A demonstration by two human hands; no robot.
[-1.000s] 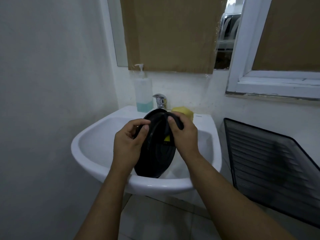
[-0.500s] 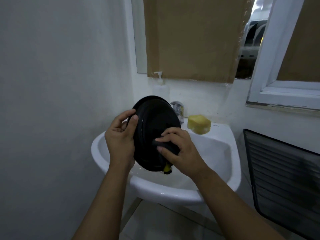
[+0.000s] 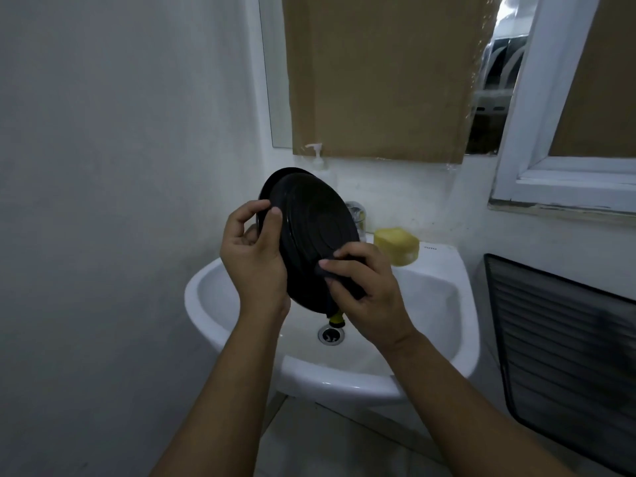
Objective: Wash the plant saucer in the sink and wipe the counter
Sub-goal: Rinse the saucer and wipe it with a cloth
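A round black plant saucer (image 3: pixel 311 218) is held tilted on edge above the white sink (image 3: pixel 444 304), its ridged underside facing me. My left hand (image 3: pixel 254 256) grips its left rim, thumb on the near face. My right hand (image 3: pixel 366 297) presses a dark scrub sponge (image 3: pixel 339 316) with a yellow edge against the saucer's lower right part; most of the sponge is hidden under my fingers.
A yellow sponge (image 3: pixel 397 246) lies on the sink's back ledge beside the chrome tap (image 3: pixel 357 215). A soap pump bottle (image 3: pixel 318 160) stands behind the saucer. The drain (image 3: pixel 331 334) sits below my hands. A black slatted panel (image 3: pixel 564 346) leans at right; a wall is close on the left.
The saucer has been lifted from low in the basin and turned so its underside faces me. My right hand moved from the top rim down to the lower right part.
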